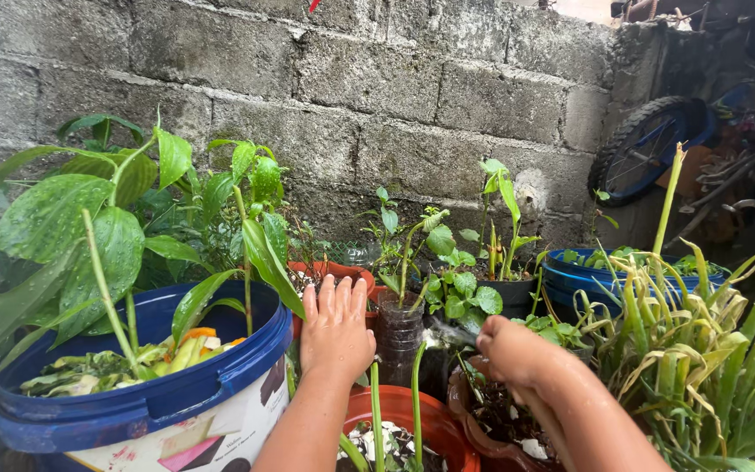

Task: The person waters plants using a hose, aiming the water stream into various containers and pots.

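I look down at a group of potted plants that stand against a grey block wall [395,96]. My left hand [335,325] lies flat, fingers together and stretched, its fingertips on the rim of an orange pot [342,273]; the grip is open and holds nothing. My right hand [507,348] is curled over a brown pot [474,419] with dark soil, and its fingers point away from me, so I cannot tell if they hold something; a small pale thing shows beside the knuckles, too blurred to name. Between the two hands stands a clear plastic bottle [398,330], cut open and used as a planter, with a green seedling in it. To the left is a big blue bucket [150,393] with broad-leaved plants and vegetable scraps on the soil. In front of me is another orange pot [430,426] with white shell pieces on the soil. As I judge it, the work around the small pots is in the middle: scraps already lie in some pots, and both hands are busy among them.
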